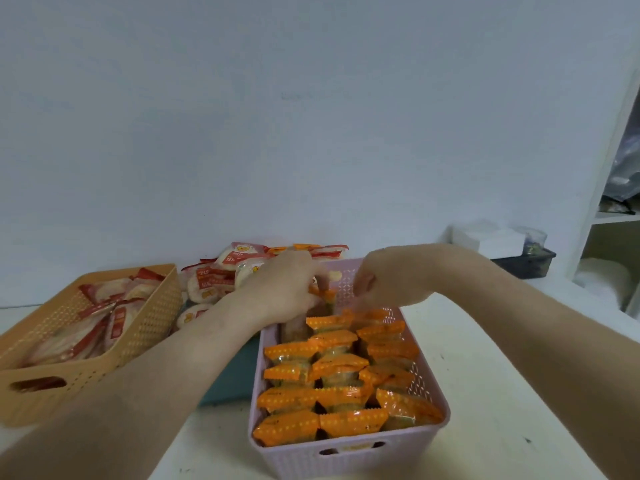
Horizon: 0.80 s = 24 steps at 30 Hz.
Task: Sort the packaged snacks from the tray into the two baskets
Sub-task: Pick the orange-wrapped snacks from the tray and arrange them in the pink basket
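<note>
A pink basket (349,455) at the front centre holds several orange-wrapped snacks (341,394) in rows. An orange basket (149,327) on the left holds red-and-white snacks (104,313). Between and behind them a dark teal tray (232,379) carries a heap of red-and-white packets (214,282). My left hand (280,289) hovers at the far left end of the pink basket, fingers closed on an orange snack (323,297) standing upright. My right hand (388,278) is beside it over the basket's far end, fingers curled toward the same packet; whether it grips is unclear.
A white table (502,393) holds everything, against a plain wall. At the far right stand a white box (488,242), a dark bin (526,261) and a white shelf unit (609,202).
</note>
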Each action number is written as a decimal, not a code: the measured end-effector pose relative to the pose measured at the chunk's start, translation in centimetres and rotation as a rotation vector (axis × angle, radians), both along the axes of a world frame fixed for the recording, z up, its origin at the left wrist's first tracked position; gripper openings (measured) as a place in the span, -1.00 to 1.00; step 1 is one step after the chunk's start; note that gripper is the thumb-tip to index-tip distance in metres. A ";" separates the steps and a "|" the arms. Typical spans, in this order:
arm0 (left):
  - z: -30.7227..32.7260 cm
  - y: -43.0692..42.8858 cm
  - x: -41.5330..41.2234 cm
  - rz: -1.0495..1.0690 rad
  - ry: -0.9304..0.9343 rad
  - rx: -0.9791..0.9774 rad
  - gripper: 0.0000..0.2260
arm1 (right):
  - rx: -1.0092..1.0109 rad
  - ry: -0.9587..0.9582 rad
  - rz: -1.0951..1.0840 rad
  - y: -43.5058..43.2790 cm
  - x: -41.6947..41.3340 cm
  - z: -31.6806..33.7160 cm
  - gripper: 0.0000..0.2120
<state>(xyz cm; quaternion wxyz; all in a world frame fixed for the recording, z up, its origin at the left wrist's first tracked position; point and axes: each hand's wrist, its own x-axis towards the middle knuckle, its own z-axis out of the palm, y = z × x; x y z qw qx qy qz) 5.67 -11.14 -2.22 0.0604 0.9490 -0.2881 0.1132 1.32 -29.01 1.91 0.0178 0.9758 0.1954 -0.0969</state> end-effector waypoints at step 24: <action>-0.6 0.1 0.3 0.141 0.100 0.564 -0.79 | 0.357 -0.115 -0.045 1.9 0.7 -3.8 -0.56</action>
